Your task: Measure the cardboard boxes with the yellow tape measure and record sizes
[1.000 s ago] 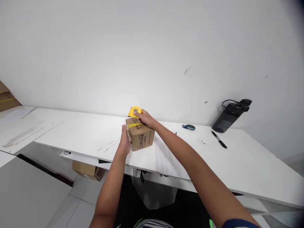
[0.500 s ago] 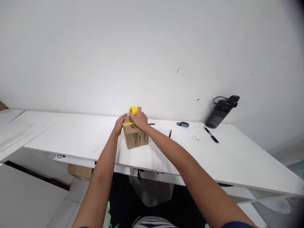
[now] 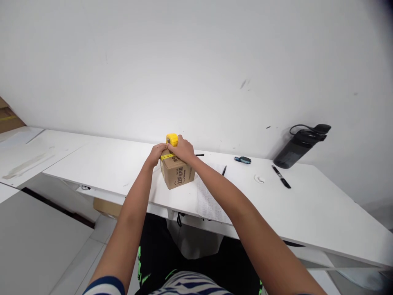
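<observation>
A small brown cardboard box [image 3: 178,174] with dark printing stands on the white table. A yellow strip of tape [image 3: 167,156] lies across its top. Behind the box's top is a yellow tape measure [image 3: 172,139], with my right hand [image 3: 184,149] closed on its right side. My left hand [image 3: 156,155] is at the box's upper left edge, its fingers bent around the end of the strip and its fingertips close to my right thumb. The far side of the box is hidden by my hands.
A sheet of paper [image 3: 211,200] lies right of the box with a pen [image 3: 224,170] on it. Farther right are a dark key fob [image 3: 245,160], a white curled item [image 3: 259,179], a black marker [image 3: 281,177] and a tilted dark bottle [image 3: 296,147] against the wall [image 3: 196,73].
My left fingertips have come over the box's top edge, closer to my right thumb and the tape measure. The camera view has turned slightly; the box stays on the table.
</observation>
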{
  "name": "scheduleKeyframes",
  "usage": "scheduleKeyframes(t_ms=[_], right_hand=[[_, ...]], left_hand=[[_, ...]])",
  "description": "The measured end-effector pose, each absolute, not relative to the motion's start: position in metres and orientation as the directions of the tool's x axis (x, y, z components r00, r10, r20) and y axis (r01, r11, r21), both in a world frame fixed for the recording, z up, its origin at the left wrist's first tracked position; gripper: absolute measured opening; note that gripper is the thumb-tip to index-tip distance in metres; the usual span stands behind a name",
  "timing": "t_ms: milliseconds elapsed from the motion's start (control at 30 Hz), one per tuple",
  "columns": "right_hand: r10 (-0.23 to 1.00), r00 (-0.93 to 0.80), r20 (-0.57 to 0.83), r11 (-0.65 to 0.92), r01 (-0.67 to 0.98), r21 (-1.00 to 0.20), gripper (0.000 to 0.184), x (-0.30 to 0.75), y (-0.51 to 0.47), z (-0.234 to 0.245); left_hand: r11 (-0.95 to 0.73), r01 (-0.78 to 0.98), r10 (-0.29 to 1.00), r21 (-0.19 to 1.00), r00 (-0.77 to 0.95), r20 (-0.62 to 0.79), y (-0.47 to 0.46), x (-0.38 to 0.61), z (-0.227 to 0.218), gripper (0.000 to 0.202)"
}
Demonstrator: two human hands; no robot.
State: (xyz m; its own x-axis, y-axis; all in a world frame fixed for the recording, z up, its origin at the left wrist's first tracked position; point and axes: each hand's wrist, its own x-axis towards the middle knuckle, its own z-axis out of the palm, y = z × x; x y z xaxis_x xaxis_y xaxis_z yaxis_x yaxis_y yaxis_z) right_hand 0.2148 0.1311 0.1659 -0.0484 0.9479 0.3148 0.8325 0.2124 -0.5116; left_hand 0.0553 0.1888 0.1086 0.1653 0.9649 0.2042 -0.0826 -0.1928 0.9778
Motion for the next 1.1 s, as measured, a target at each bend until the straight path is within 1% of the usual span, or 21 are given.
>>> scheduleKeyframes(t_ms=[133,167,267,333,433,533,600,667,733,800,867,900,933,967,1000,1033,1067,1100], right_hand=[[0.948,-0.094,0.305,0.231,0.862,-0.451,0.039,0.221,0.089,0.167],[0.951,-0.084,0.296,0.218,0.863,-0.456,0.039,0.223,0.073,0.166],[0.980,0.017,0.198,0.090,0.850,-0.519,0.048,0.232,0.024,0.155],[0.990,0.065,0.127,0.013,0.845,-0.534,0.051,0.237,0.000,0.148],[0.991,0.080,0.108,-0.013,0.857,-0.515,0.049,0.241,-0.016,0.142],[0.989,0.080,0.123,-0.005,0.856,-0.517,0.049,0.244,-0.013,0.144],[0.988,0.077,0.138,0.007,0.852,-0.523,0.049,0.244,-0.004,0.149],[0.983,0.061,0.173,0.034,0.865,-0.500,0.047,0.241,0.010,0.154],[0.978,0.018,0.210,0.080,0.891,-0.447,0.043,0.233,0.030,0.160],[0.967,-0.062,0.245,0.154,0.914,-0.375,0.039,0.222,0.056,0.166],[0.949,-0.153,0.275,0.237,0.923,-0.302,0.036,0.212,0.084,0.174],[0.944,-0.178,0.277,0.257,0.923,-0.285,0.036,0.209,0.097,0.178],[0.946,-0.184,0.268,0.263,0.919,-0.295,0.036,0.207,0.108,0.183],[0.951,-0.184,0.250,0.264,0.902,-0.341,0.037,0.207,0.118,0.188],[0.956,-0.187,0.227,0.270,0.863,-0.426,0.038,0.208,0.125,0.193],[0.958,-0.204,0.203,0.283,0.792,-0.541,0.038,0.210,0.129,0.197],[0.952,-0.243,0.184,0.303,0.681,-0.667,0.038,0.212,0.131,0.200],[0.939,-0.293,0.180,0.317,0.534,-0.784,0.038,0.214,0.131,0.202]], left_hand=[[-0.213,-0.082,0.965,0.973,0.137,0.223,0.183,0.058,0.107,0.020],[-0.224,-0.077,0.965,0.972,0.123,0.232,0.181,0.058,0.107,0.021],[-0.247,-0.061,0.964,0.967,0.088,0.252,0.176,0.059,0.108,0.026],[-0.243,-0.054,0.965,0.968,0.085,0.247,0.175,0.060,0.108,0.029],[-0.250,-0.050,0.965,0.967,0.071,0.254,0.175,0.062,0.107,0.035],[-0.249,-0.065,0.965,0.966,0.065,0.253,0.177,0.064,0.106,0.039],[-0.232,-0.075,0.970,0.970,0.062,0.237,0.176,0.064,0.106,0.037],[-0.224,-0.081,0.972,0.971,0.054,0.229,0.175,0.064,0.106,0.032],[-0.231,-0.091,0.970,0.969,0.051,0.236,0.172,0.063,0.107,0.026],[-0.236,-0.092,0.969,0.967,0.059,0.242,0.170,0.062,0.107,0.019],[-0.234,-0.089,0.968,0.968,0.074,0.241,0.169,0.060,0.107,0.018],[-0.237,-0.090,0.967,0.967,0.079,0.244,0.168,0.058,0.107,0.019],[-0.243,-0.097,0.965,0.965,0.080,0.251,0.167,0.055,0.107,0.020],[-0.252,-0.112,0.962,0.961,0.076,0.261,0.165,0.051,0.106,0.022],[-0.263,-0.132,0.960,0.956,0.068,0.273,0.162,0.046,0.105,0.025],[-0.272,-0.156,0.957,0.950,0.056,0.283,0.157,0.040,0.103,0.030],[-0.277,-0.183,0.956,0.943,0.042,0.289,0.152,0.032,0.099,0.036],[-0.282,-0.203,0.955,0.938,0.029,0.294,0.145,0.022,0.095,0.041]])
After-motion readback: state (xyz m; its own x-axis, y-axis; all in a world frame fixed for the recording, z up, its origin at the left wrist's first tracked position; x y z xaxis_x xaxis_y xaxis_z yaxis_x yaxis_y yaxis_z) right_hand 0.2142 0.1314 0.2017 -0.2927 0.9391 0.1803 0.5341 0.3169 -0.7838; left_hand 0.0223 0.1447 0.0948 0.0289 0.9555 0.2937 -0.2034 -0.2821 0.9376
